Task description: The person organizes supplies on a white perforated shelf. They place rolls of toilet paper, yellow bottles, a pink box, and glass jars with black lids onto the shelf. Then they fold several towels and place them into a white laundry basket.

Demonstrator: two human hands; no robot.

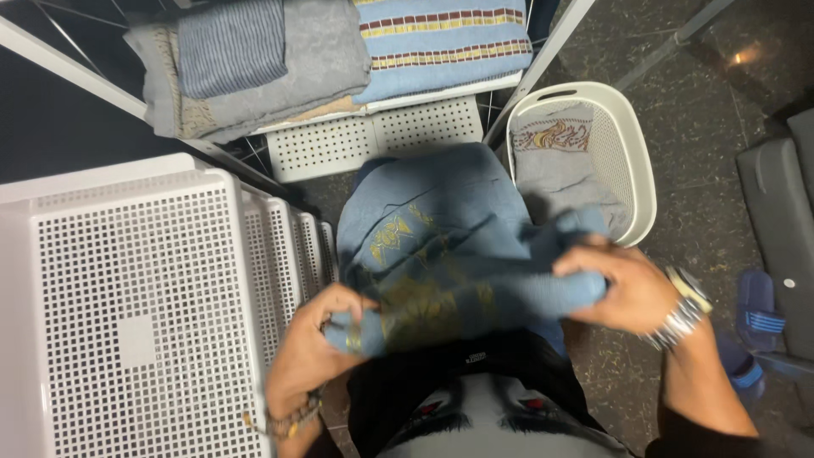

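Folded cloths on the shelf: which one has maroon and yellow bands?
The light blue cloth at the shelf's right end. The striped blue-grey cloth and the plain grey cloth under it, further left, carry no such bands.

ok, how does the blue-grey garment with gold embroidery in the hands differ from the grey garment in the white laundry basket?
The blue-grey embroidered garment is held up, bunched between left hand and right hand; the grey garment lies loose inside the white perforated laundry basket. The held one is bluer with gold motifs; the basket one is greyer, with a multicoloured patterned band. Both are embroidered fabric.
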